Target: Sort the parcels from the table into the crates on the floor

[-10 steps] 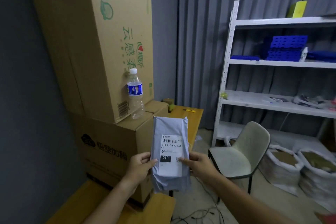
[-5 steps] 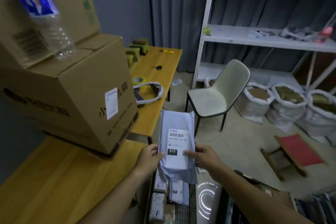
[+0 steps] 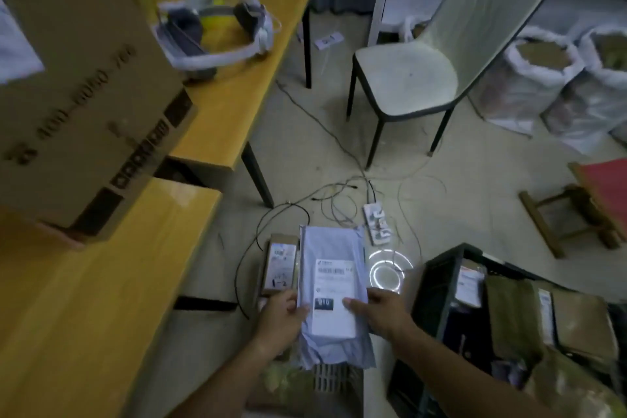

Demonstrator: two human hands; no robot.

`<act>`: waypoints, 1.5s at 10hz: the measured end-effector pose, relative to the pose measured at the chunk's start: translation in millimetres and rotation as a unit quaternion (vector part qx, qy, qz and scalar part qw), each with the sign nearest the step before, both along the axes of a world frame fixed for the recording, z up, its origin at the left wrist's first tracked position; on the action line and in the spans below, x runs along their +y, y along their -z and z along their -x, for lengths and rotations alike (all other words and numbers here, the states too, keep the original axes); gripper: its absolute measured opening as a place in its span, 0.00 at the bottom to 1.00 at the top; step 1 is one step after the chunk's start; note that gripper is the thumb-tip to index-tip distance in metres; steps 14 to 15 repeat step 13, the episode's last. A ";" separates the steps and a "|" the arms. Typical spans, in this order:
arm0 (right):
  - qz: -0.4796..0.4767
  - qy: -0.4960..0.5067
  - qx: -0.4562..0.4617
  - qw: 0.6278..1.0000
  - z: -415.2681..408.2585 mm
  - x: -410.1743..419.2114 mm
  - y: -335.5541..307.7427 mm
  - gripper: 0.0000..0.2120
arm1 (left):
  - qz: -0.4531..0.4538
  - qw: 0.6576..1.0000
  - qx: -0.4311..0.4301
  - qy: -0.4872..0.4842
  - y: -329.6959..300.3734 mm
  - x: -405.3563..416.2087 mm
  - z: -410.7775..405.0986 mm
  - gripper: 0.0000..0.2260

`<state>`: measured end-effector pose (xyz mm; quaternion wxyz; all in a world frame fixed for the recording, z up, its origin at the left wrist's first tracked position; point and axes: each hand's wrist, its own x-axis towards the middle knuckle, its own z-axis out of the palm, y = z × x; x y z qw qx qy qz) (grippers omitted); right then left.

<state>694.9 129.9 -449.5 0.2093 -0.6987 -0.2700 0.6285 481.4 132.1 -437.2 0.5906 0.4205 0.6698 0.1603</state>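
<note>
I hold a grey plastic mailer parcel (image 3: 330,268) with a white shipping label, flat and face up. My left hand (image 3: 280,319) grips its left edge and my right hand (image 3: 380,312) grips its right edge, thumbs on the label. The parcel hangs over a crate on the floor (image 3: 334,380) that holds a small brown parcel (image 3: 280,263). A dark crate (image 3: 437,285) to the right holds several brown and olive parcels (image 3: 512,312).
A wooden table (image 3: 101,299) runs along the left with a large cardboard box (image 3: 84,88) and a white headset (image 3: 217,30). A white chair (image 3: 424,75), a power strip with cables (image 3: 376,222), filled sacks (image 3: 539,78) and a red stool (image 3: 597,197) stand on the floor.
My view has tilted down from the wall and shelves to the floor. Both hands carried the grey parcel down and over the floor crate, still gripping its edges.
</note>
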 end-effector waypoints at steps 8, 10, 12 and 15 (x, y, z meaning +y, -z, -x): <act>0.003 0.037 -0.110 0.993 41.2 84.5 290.6 0.09 | -0.246 0.835 0.381 0.310 265.4 74.6 38.1 0.26; -0.022 -0.020 -0.191 0.981 51.5 86.1 291.3 0.13 | -0.223 0.844 0.375 0.312 262.7 74.6 41.0 0.28; 0.005 -0.106 -0.220 0.970 42.7 88.8 269.2 0.17 | -0.157 0.869 0.340 0.324 222.6 92.6 40.6 0.25; 0.000 -0.190 -0.262 0.946 36.8 83.5 240.6 0.19 | -0.202 0.860 0.326 0.336 197.8 89.8 49.1 0.18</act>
